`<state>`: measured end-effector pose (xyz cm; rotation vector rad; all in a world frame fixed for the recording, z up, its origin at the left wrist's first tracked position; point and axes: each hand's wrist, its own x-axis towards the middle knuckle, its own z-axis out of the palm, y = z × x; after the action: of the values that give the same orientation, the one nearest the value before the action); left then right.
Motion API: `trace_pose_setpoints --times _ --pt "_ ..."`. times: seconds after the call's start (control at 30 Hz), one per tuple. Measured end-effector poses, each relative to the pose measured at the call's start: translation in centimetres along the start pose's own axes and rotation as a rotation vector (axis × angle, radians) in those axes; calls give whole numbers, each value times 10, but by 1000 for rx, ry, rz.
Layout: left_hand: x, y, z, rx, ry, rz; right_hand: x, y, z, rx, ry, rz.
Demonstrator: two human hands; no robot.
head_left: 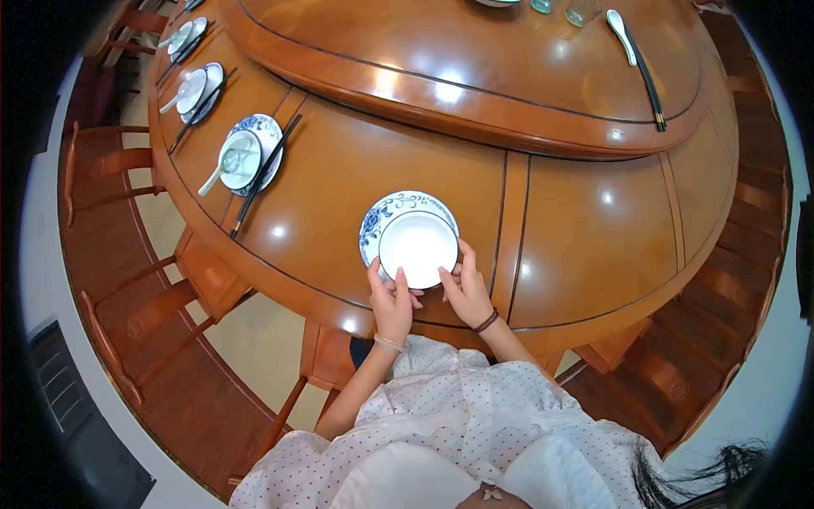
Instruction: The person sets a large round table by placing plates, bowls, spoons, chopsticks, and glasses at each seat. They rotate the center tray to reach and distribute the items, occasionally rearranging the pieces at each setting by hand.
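A white bowl with a thin dark rim rests on or just over a blue-patterned white plate near the table's front edge. The bowl covers the plate's lower right part. My left hand has its thumb and fingers on the bowl's near left side. On the near right side, my right hand holds the same bowl, its thumb at the rim. Parts of the fingers of both hands are hidden under the bowl and plate.
Place settings with bowl, spoon, plate and chopsticks line the table's left side. The raised round turntable carries a white spoon, black chopsticks and glasses. Wooden chairs stand around the table.
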<state>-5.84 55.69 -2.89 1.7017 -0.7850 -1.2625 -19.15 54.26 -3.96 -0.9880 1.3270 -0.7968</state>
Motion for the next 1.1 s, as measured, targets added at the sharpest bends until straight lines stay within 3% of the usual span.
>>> trace_pose_setpoints --times 0.23,0.4,0.47,0.5,0.57,0.6,0.73,0.87,0.97,1.1 --pt "16 -20 -12 -60 -33 93 10 22 16 -176 70 -108" --pt "18 -12 -21 33 -105 28 7 11 17 -132 89 -91" --pt "19 -8 -25 48 -140 32 6 0 11 -453 116 -73" --pt "17 -2 -28 69 -169 24 8 -4 3 -451 128 -80" --pt "18 5 -35 93 -219 31 16 -16 -18 -652 256 -190" --pt "20 6 -40 122 -185 46 19 -37 -26 -701 432 -240" --pt "25 25 -48 151 -110 204 76 -41 -107 -869 619 -604" --pt "34 42 -48 60 -43 336 111 -55 -152 -1331 650 -379" --pt "41 66 -40 16 -36 361 129 -55 -158 -1407 568 -293" --pt "68 87 -25 -9 -70 419 137 -49 -139 -1227 725 -259"
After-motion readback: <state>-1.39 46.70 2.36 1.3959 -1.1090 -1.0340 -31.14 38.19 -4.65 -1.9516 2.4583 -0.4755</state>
